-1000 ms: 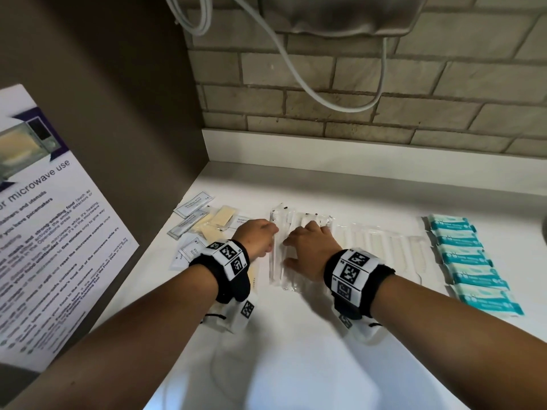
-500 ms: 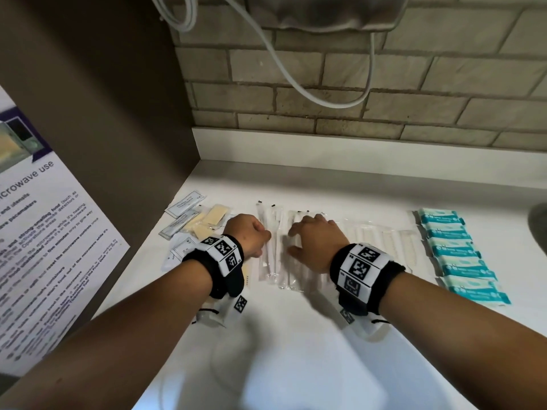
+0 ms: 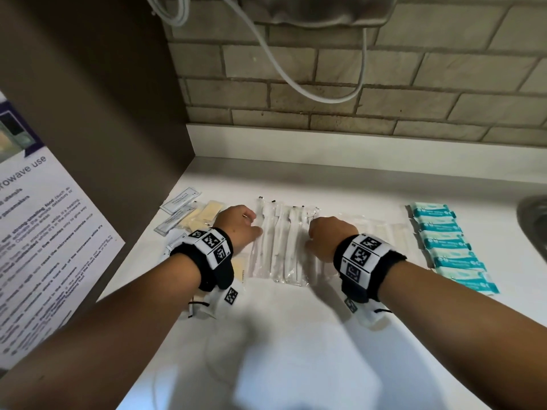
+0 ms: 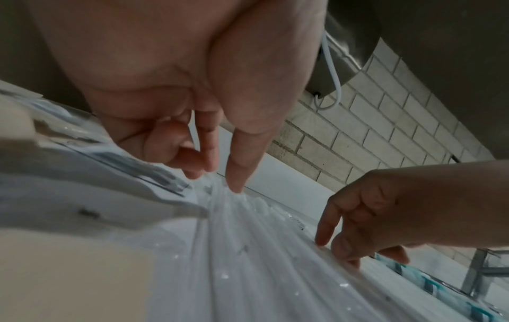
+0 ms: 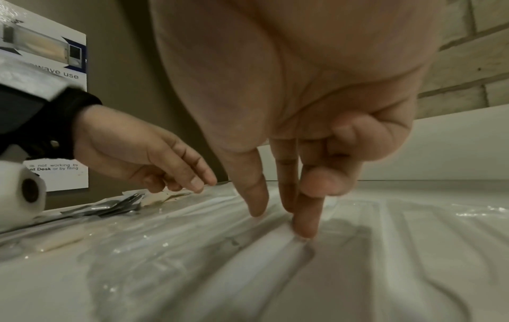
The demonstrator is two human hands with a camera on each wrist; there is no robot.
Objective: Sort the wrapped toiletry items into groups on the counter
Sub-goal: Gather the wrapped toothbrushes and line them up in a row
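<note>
White worktop, sorting nearly done.
Teal packs were lined up; our left hand and right hand, fingers loosely extended, pressed the clear-wrapped sticks.

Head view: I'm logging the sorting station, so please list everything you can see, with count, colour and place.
Clear-wrapped long packets: several, count unclear, clear with white contents, side by side at counter centre under both hands.
Flatter clear packets: a few, faint, just right of the centre group.
Teal packets: about seven, teal and white, overlapping row at right.
Beige sachets: a few, beige, far left by the panel.
Grey sachets: about three, grey-white, far left.
Counter: one, white.
Microwave-use notice: one, white and purple, left panel.
Brick wall: beige, behind.
Cable: one, white, hanging on the wall.
Sink edge: metal, far right.
Left hand: fingertips on the clear packets.
Right hand: fingertips on the clear packets.
</note>
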